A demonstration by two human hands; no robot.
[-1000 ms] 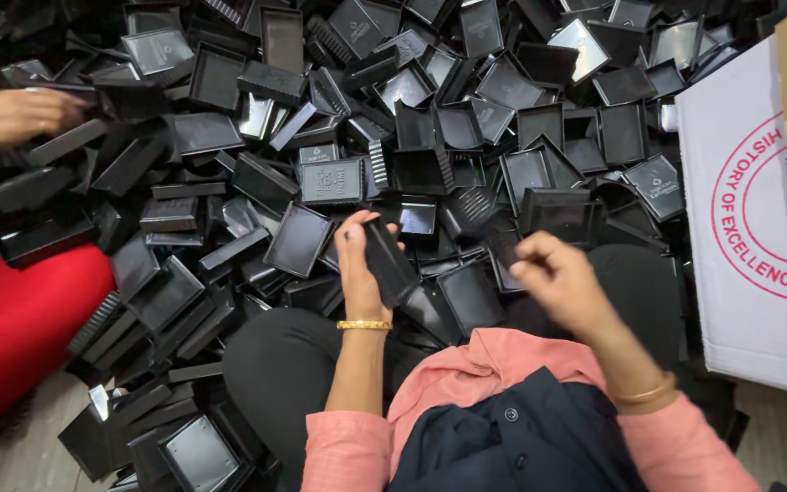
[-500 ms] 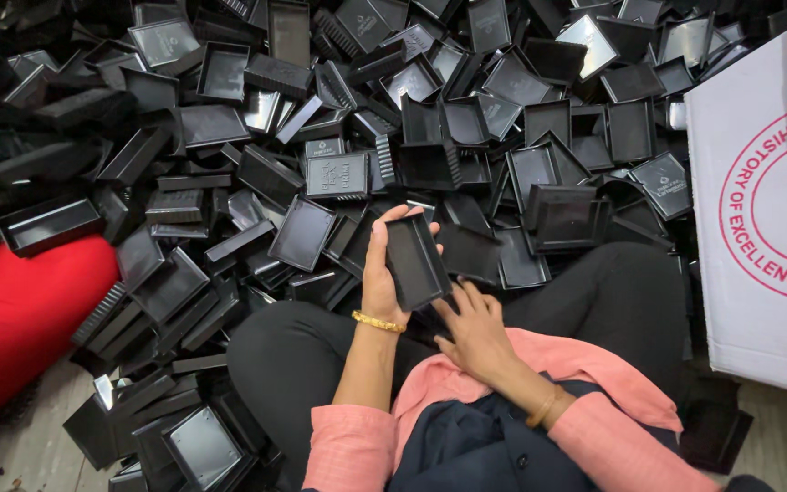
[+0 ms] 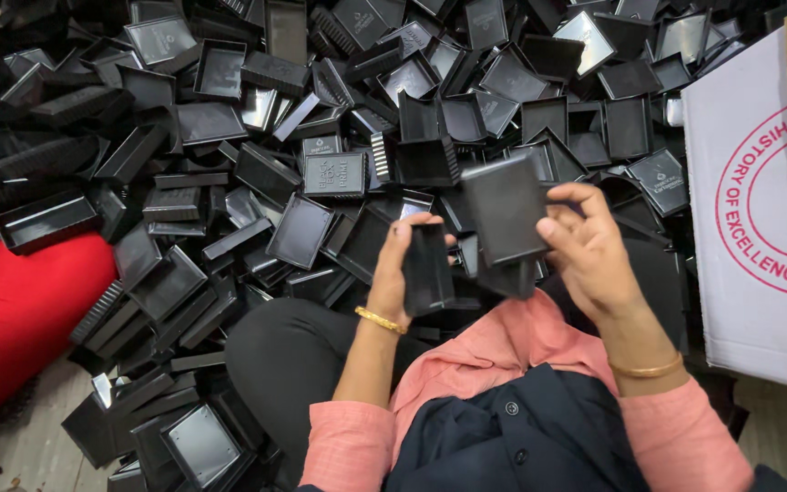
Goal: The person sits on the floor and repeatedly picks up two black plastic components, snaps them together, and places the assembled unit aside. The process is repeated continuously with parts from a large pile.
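Observation:
I sit on the floor in front of a big heap of black plastic box parts (image 3: 339,118). My left hand (image 3: 400,264) grips a black box half (image 3: 427,269) held upright over my lap. My right hand (image 3: 589,251) holds a second black box piece (image 3: 505,208), flat side toward me, raised a little above and to the right of the first. The two pieces are apart, close together. Both wrists wear gold bangles.
A white cardboard carton (image 3: 758,228) with a red round print stands at the right. Someone in red clothing (image 3: 20,319) sits at the left. More black box parts (image 3: 193,442) lie by my left knee on the grey floor.
My right hand came up from my lap with a second black piece and now holds it beside the one in my left hand. The other person's hand at the upper left is gone from view.

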